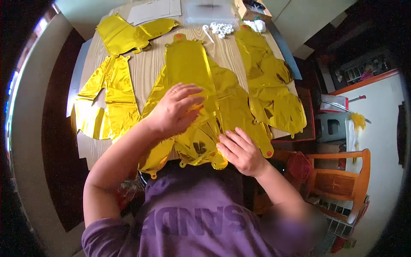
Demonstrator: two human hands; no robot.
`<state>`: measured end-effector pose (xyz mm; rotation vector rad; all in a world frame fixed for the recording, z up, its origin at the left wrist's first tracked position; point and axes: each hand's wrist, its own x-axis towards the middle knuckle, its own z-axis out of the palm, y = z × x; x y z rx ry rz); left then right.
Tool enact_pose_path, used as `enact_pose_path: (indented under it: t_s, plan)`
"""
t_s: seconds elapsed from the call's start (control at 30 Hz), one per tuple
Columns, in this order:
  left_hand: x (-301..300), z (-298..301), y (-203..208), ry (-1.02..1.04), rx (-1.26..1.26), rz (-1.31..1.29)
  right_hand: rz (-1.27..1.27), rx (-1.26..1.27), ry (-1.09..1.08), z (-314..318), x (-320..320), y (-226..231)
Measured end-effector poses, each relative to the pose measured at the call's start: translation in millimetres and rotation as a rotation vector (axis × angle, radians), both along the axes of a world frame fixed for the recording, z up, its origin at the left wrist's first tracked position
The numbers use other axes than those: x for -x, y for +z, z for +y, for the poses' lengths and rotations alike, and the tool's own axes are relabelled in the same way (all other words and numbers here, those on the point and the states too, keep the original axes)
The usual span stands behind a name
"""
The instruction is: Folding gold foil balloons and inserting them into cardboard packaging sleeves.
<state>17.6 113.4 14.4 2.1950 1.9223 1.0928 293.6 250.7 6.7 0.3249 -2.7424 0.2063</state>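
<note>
A flat, uninflated gold foil balloon (186, 64) lies across the middle of the table, folded over in layers, with small tabs along its edges and a red dot at its far end. Over its middle is my left hand (175, 110), fingers curved and apart, nothing visible in it. My right hand (242, 152) rests on the crumpled near part of the foil, its fingers stretched out and flat; the thumb is hidden. More flat foil balloons lie around: one at the far left (122, 36), one at the near left (120, 81), and one on the right (267, 77).
The wood-grain table (147, 70) has white cord or ribbon (221, 29) at its far side. Behind are grey sheets (156, 12), a clear plastic sheet (209, 13) and a wooden box (257, 13). A wooden chair (338, 182) stands at the right.
</note>
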Motion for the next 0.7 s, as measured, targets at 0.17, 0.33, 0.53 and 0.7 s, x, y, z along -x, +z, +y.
enact_pose_path:
  t_s: [0.17,0.33,0.53,0.7]
  plan:
    - [18,-1,-16,0.123,0.024,0.097,-0.037,0.067,0.033,6,2,9]
    - [18,-4,-22,0.132,0.055,0.086,-0.184,0.575,-0.028,31,23,51]
    - [18,0,-25,0.124,0.043,0.086,-0.124,0.579,-0.684,114,124,31]
    - [19,-3,-25,0.13,0.065,0.073,-0.41,0.429,-0.751,135,171,22]
